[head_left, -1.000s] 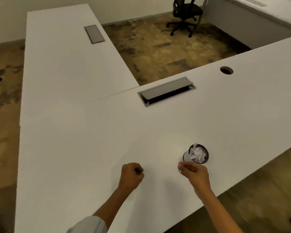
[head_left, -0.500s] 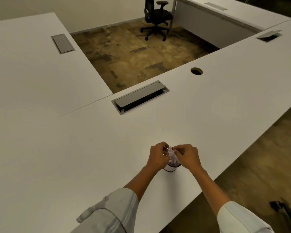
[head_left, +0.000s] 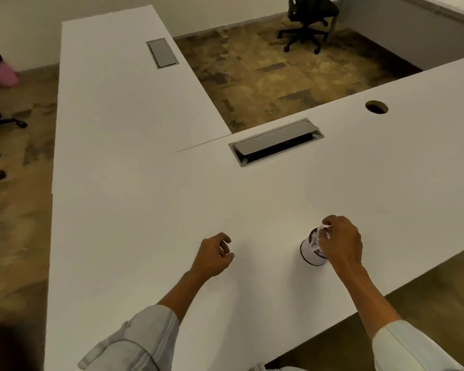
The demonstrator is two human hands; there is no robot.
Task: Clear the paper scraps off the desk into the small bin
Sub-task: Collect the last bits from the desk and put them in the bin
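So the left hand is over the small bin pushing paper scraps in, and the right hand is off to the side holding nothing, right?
Not quite: the hands are swapped. In the head view the right hand is over the small bin, its fingers pinching paper scraps at the rim, and the left hand is off to the side above the desk, fingers loosely curled, holding nothing.

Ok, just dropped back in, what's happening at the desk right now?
A person is tidying paper scraps into the small bin on the white desk. The right hand is over the bin's mouth, its fingers pinching white paper scraps above those already inside. The left hand hovers over bare desk to the bin's left, fingers loosely curled and holding nothing visible.
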